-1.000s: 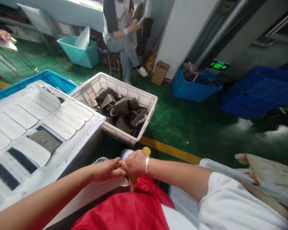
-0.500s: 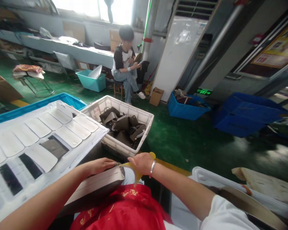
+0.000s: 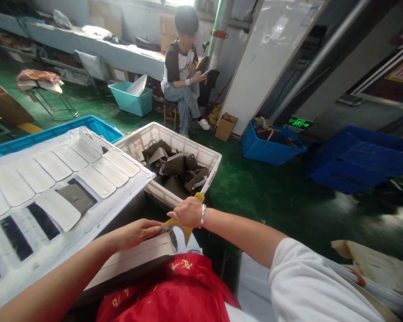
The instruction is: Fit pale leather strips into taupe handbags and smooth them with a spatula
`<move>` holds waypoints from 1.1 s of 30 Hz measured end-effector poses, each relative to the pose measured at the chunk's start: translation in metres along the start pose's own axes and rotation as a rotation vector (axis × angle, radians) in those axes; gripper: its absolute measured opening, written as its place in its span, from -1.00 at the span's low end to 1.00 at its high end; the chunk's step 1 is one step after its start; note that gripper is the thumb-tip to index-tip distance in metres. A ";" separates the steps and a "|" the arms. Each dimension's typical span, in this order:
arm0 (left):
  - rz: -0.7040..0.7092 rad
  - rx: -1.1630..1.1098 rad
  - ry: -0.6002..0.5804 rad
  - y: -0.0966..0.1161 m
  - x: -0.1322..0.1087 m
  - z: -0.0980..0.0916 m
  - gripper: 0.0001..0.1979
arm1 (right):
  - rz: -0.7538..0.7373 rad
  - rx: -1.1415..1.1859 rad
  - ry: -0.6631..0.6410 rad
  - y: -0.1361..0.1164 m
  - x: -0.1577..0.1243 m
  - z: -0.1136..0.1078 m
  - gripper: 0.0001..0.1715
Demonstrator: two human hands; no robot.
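My right hand [image 3: 188,213] is closed round a yellow-handled tool [image 3: 184,230], whose tip meets the far end of a flat grey leather piece [image 3: 134,264] lying across my lap. My left hand [image 3: 137,232] rests on that piece with fingers pressed down at its far end, beside the tool. A red apron [image 3: 168,290] covers my lap under the piece.
A white paint-crusted template board [image 3: 53,179] with oblong cut-outs lies at my left over a blue bin [image 3: 97,127]. A white crate [image 3: 208,156] of dark leather bags stands ahead. A person sits on a stool [image 3: 169,112] beyond. Blue bins [image 3: 272,150] stand at right on the green floor.
My view tilted up and then steadied. My right hand with the yellow tool shifted slightly away from my body; my left hand stayed on the leather piece.
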State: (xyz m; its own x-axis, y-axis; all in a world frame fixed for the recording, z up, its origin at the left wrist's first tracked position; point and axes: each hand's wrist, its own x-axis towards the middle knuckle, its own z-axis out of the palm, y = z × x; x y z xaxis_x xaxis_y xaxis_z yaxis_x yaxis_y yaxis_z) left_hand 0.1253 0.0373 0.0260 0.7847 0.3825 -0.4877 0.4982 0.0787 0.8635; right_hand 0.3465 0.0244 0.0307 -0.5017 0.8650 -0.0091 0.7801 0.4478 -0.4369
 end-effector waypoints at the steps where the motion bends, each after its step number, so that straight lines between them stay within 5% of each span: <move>1: -0.009 0.015 0.013 0.000 0.000 0.000 -0.42 | 0.050 0.056 0.008 0.001 0.001 -0.002 -0.38; 5: 0.003 0.187 0.113 0.000 -0.007 0.002 -0.47 | 0.159 0.404 0.008 -0.006 0.012 -0.013 -0.15; 10: 0.037 0.234 0.177 -0.005 -0.009 0.009 -0.53 | 0.197 1.402 0.232 -0.034 0.025 -0.004 -0.23; 13: 0.066 0.176 0.162 -0.014 -0.003 0.008 -0.55 | 0.273 1.595 0.321 -0.045 0.032 0.007 -0.23; 20: 0.074 0.142 0.119 -0.024 0.005 0.003 -0.55 | 0.395 1.488 0.529 -0.060 0.032 0.021 -0.27; 26: 0.063 0.077 0.101 -0.026 0.011 0.002 -0.58 | 0.240 1.276 0.685 -0.085 0.010 0.043 -0.26; 33: 0.072 0.102 0.049 -0.012 0.009 -0.005 -0.58 | 0.215 0.949 0.602 -0.100 0.006 0.034 -0.26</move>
State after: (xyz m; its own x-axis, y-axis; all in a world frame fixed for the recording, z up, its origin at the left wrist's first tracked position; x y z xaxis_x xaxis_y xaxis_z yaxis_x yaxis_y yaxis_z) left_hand 0.1248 0.0445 0.0123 0.8020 0.4288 -0.4158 0.4780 -0.0435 0.8773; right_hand 0.2529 -0.0231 0.0439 0.0678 0.9857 0.1543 0.1033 0.1469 -0.9837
